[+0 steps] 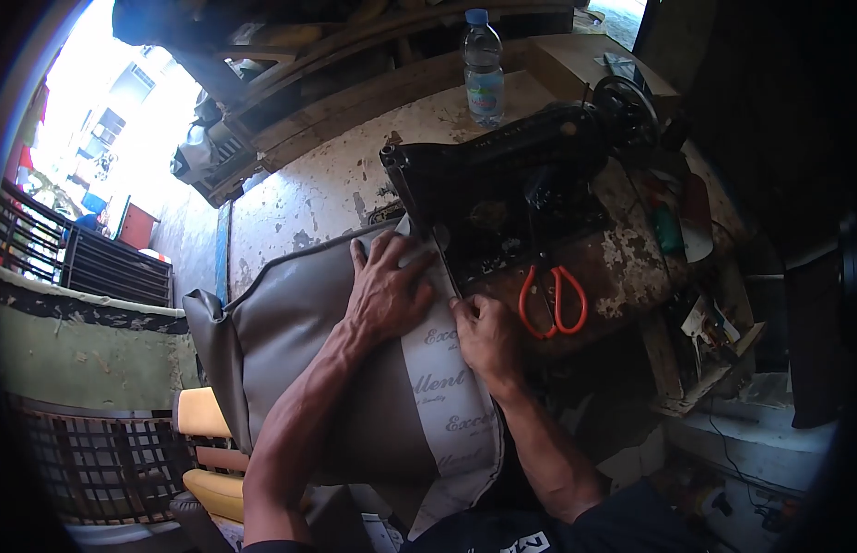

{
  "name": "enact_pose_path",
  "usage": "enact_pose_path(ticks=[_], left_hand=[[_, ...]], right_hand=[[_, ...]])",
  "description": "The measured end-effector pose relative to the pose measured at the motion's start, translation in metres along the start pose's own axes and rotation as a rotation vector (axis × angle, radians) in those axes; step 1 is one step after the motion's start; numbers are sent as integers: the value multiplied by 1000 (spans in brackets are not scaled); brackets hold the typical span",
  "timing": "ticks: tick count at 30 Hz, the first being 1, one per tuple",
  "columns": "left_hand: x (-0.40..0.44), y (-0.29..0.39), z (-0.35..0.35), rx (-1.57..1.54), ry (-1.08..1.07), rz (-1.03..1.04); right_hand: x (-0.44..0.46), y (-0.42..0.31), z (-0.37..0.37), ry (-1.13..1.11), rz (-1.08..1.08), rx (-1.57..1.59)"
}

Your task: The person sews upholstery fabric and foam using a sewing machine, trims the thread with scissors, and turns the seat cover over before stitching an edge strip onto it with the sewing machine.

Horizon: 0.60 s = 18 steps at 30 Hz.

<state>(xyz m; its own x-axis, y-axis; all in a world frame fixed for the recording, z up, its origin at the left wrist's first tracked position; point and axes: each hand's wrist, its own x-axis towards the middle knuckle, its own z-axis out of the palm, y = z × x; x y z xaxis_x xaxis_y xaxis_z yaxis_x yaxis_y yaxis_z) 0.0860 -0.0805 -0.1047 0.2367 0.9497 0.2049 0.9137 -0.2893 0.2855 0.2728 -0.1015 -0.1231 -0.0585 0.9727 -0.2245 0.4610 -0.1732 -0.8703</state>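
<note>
A: Which step are we at?
B: We seem to be guiding the grey-brown material at the sewing machine; the pale printed strip runs along its side, close to the machine's head.
A: And what does the next move call for?
B: Keeping that edge straight and the layers flat, we judge — with light, even pressure from both hands.
A: Where is the material against our fingers?
B: Under the left hand, whose fingers are spread and pressing down on it and the strip; the right hand has its fingers curled, pinching the strip's outer edge — just beside the machine bed; the material lies partly on the desk and hangs towards us; the red-handled scissors rest to the right.
</note>
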Motion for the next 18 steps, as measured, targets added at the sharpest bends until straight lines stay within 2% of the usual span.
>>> enact_pose_path(ticks=[3,5,7,9,14,18], left_hand=[[7,-11,0,-51,-13,18],[10,-16,-2,-68,-22,20],[10,-21,1,-94,-38,21],[12,-28,2,-145,63,83],[18,-41,-1,-235,38,130],[26,-48,0,-233,65,150]], right_hand=[[3,-2,3,19,-5,16],[11,7,10,80,-91,-51],[16,5,11,77,-79,-62],[17,1,10,76,-71,-73],[25,-20,3,7,53,-4],[33,-18,5,12,18,-21]])
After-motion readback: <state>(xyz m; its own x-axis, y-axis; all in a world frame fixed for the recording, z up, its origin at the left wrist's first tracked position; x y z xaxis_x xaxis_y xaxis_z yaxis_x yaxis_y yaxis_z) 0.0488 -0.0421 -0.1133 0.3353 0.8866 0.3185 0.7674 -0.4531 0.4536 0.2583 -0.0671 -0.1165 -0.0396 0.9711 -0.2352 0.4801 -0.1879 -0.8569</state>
